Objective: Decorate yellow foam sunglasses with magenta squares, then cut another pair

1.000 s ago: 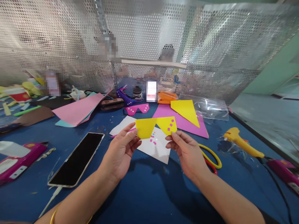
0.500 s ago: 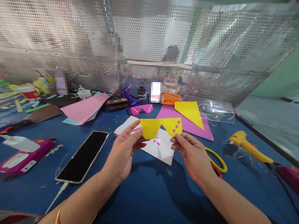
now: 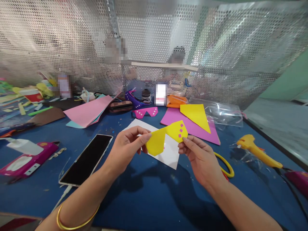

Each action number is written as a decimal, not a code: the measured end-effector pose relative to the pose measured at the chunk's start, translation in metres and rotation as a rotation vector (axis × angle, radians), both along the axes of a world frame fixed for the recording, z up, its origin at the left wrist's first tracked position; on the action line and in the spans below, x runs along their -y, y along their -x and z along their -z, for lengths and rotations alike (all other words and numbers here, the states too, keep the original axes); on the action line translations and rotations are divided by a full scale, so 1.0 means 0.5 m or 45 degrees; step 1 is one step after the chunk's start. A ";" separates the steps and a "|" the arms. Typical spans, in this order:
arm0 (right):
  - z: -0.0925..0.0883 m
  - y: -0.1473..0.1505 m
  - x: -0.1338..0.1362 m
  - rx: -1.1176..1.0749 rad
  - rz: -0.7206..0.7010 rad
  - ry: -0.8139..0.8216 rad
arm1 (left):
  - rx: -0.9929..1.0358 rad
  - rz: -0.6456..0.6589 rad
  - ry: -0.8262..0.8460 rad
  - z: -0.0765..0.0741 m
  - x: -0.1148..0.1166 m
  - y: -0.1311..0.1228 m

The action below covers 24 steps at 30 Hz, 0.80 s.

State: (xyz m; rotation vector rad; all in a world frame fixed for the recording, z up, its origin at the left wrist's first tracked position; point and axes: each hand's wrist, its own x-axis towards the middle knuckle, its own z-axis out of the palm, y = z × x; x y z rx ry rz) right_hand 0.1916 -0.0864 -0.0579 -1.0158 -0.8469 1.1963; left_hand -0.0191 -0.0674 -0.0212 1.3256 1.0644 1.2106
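Note:
Between my hands is a yellow foam glasses cutout (image 3: 156,143), tilted and slightly bent at its middle. My left hand (image 3: 128,146) pinches its plain left end between thumb and fingers. My right hand (image 3: 198,157) pinches the lower corner of the other end, where several small pink squares (image 3: 181,130) form a line. Beneath the cutout a white sheet (image 3: 172,160) lies on the blue table (image 3: 149,199), partly covered from view. Farther back lies a pink glasses cutout (image 3: 145,112) with white squares.
A phone (image 3: 86,159) on a cable lies left, near a magenta power strip (image 3: 29,162). Yellow-and-red-handled scissors (image 3: 230,166) are partly behind my right hand. A yellow glue gun (image 3: 258,151) rests right. Yellow (image 3: 196,116) and purple foam sheets (image 3: 174,117) lie behind; a perforated metal screen (image 3: 149,29) rises beyond.
The yellow cutout has gone from level to tilted, its left end lower and its right half turned up. My left hand's grip has shifted toward the top of its end.

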 end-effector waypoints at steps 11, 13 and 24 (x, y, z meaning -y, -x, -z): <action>-0.021 -0.018 0.006 1.057 0.548 -0.681 | -0.344 0.102 -0.015 -0.001 0.012 -0.020; -0.031 -0.013 0.013 1.518 0.409 -0.974 | -0.400 0.172 -0.072 0.003 0.017 -0.025; -0.025 -0.007 0.010 1.635 0.002 -0.825 | -0.632 0.276 -0.295 0.007 0.019 -0.028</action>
